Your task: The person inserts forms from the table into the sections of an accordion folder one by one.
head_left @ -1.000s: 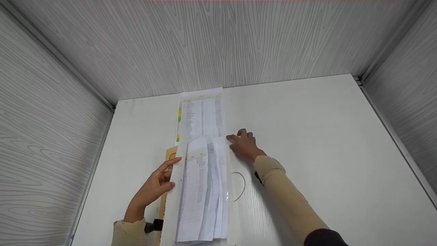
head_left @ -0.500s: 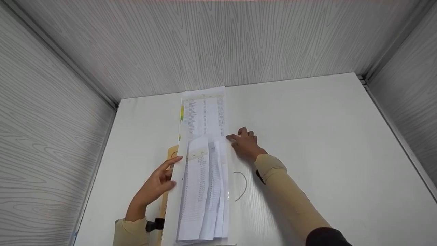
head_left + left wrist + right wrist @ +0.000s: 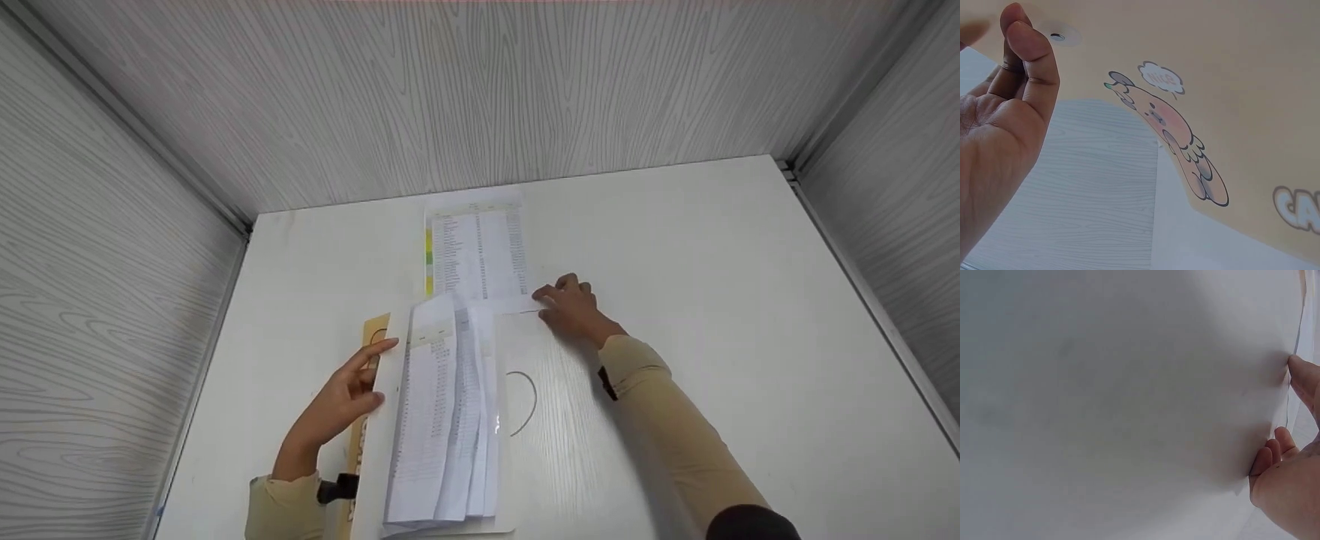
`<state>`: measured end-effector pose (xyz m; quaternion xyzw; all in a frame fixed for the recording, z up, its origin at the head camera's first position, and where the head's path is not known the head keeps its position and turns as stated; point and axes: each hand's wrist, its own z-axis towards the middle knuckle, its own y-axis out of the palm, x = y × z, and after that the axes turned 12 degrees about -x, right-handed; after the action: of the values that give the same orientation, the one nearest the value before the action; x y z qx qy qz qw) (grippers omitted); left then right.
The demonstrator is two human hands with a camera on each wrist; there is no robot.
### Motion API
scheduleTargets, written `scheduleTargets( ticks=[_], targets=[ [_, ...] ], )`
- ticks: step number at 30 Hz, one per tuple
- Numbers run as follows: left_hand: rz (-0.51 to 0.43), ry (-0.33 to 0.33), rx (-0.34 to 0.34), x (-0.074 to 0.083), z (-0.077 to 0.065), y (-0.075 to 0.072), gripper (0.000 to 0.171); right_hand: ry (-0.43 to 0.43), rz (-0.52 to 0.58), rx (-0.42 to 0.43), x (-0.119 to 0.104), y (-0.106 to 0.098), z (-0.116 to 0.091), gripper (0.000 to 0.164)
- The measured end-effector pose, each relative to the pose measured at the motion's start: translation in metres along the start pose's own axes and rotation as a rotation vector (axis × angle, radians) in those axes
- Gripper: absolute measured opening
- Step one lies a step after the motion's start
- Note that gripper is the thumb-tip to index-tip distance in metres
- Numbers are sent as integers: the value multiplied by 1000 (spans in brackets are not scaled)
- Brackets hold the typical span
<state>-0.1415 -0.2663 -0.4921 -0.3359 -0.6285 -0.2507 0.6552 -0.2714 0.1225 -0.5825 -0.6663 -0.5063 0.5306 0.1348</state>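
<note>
A folder [image 3: 386,435] lies at the front centre in the head view, pale inside, with folded printed papers [image 3: 427,427] in it. My left hand [image 3: 330,412] holds its left edge, index finger and thumb at the rim. In the left wrist view, the tan cover [image 3: 1252,95] shows a cartoon bear and a round snap button, with fingers curled beside it. Beyond the folder lies a printed sheet [image 3: 480,255] with columns of text and a yellow-green strip on its left. My right hand [image 3: 574,311] pinches its near right corner; the right wrist view shows fingertips [image 3: 1264,461] at a white edge.
The white table [image 3: 675,300] runs back to a grey wood-grain panel [image 3: 480,90], with side panels left and right. Right of the folded papers, a thin dark curved line [image 3: 535,397] shows. A black strap [image 3: 341,487] is on the left wrist.
The right hand has moved to the right, and the printed sheet has shifted right with it, away from above the folder's left part. The left hand keeps its place on the folder.
</note>
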Motion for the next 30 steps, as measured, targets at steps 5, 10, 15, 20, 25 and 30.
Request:
scheduleTargets(
  ticks=[5, 10, 15, 20, 25, 30],
  targets=[
    [-11, 12, -5, 1, -1, -2, 67, 24, 69, 9, 8, -7, -3, 33],
    [-6, 21, -9, 0, -1, -2, 66, 29, 85, 29, 9, -8, 1, 45],
    [-11, 27, -14, -1, 0, 0, 66, 53, 79, 47, 11, -7, 6, 54],
    [-22, 25, -11, -2, 0, 1, 67, 76, -14, 18, 16, -8, 4, 54],
    [-46, 23, -12, -3, 1, 1, 66, 57, -63, 12, 23, -12, -4, 53],
    [-32, 17, -4, -3, -2, -1, 67, 57, -103, 12, 33, -13, -12, 53]
  ],
)
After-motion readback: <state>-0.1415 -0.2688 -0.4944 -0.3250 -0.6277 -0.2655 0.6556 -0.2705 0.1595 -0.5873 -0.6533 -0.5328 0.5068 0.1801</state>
